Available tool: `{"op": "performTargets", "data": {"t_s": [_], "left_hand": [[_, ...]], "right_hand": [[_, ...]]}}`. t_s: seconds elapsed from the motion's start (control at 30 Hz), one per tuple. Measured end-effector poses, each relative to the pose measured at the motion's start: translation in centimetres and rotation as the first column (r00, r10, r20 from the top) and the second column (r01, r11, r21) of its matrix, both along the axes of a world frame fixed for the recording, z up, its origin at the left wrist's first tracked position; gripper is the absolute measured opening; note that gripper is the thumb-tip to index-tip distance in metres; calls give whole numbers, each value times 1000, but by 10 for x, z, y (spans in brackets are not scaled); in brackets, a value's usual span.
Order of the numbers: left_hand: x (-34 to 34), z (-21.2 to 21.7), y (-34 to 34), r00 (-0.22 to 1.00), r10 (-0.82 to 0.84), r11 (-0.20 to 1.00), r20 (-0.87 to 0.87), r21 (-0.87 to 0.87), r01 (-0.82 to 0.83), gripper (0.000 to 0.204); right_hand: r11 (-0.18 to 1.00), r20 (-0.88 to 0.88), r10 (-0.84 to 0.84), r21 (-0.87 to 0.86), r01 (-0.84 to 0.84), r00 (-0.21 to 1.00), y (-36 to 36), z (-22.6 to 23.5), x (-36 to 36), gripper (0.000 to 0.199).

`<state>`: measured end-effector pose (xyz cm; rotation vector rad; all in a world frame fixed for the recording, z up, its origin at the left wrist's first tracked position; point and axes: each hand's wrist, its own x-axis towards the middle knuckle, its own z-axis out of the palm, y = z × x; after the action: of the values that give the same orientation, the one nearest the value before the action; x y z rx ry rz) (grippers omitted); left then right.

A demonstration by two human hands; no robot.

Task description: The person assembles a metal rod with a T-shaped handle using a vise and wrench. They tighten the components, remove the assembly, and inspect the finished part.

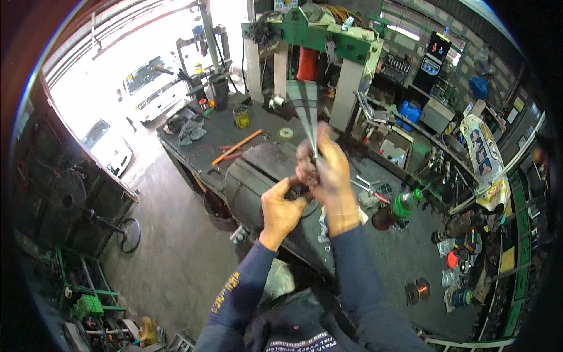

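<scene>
Over the workbench (404,258), both hands are together around a brownish, grimy metal part (306,164), largely hidden by fingers. My left hand (281,212) is closed on its lower side, with the thumb pressed toward a dark rounded portion. Just above and to the right, my right hand (331,170) is smeared by motion, its fingers curled around the upper side. From there a long, thin metal rod (308,114) points away from me, blurred into a fan shape. What kind of tool it is, I cannot make out.
Beyond stands a green press frame (305,32). An orange stick (237,146), tape roll (285,134) and yellow can (241,117) lie left of my hands. To the right are wrenches (370,189), a green-capped bottle (404,206) and a copper wire spool (423,287).
</scene>
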<state>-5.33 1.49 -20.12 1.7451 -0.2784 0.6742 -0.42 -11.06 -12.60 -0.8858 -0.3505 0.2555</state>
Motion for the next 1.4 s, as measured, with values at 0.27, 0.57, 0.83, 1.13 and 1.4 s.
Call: {"op": "performTargets", "data": {"t_s": [0.27, 0.57, 0.83, 1.13, 1.4], "left_hand": [[-4, -2, 10, 996, -94, 995, -1, -32, 94, 26], [4, -11, 3, 1000, -3, 995, 2, -100, 3, 26], [-1, -15, 6, 976, -195, 969, -102, -177, 175, 32], [2, -21, 11, 995, -101, 991, 0, -93, 101, 17], [-3, -1, -6, 991, -126, 992, -53, -6, 126, 26]], "right_hand": [[878, 277, -392, -171, 446, 877, 25, -6, -30, 41], [834, 294, -523, -18, 551, 800, 34, -17, -23, 45], [972, 181, -173, -128, 198, 968, 22, -14, -13, 40], [304, 765, -550, -191, 933, 336, 58, -18, -60, 67], [830, -57, 558, 41, -556, 828, -25, -3, 45, 62]]}}
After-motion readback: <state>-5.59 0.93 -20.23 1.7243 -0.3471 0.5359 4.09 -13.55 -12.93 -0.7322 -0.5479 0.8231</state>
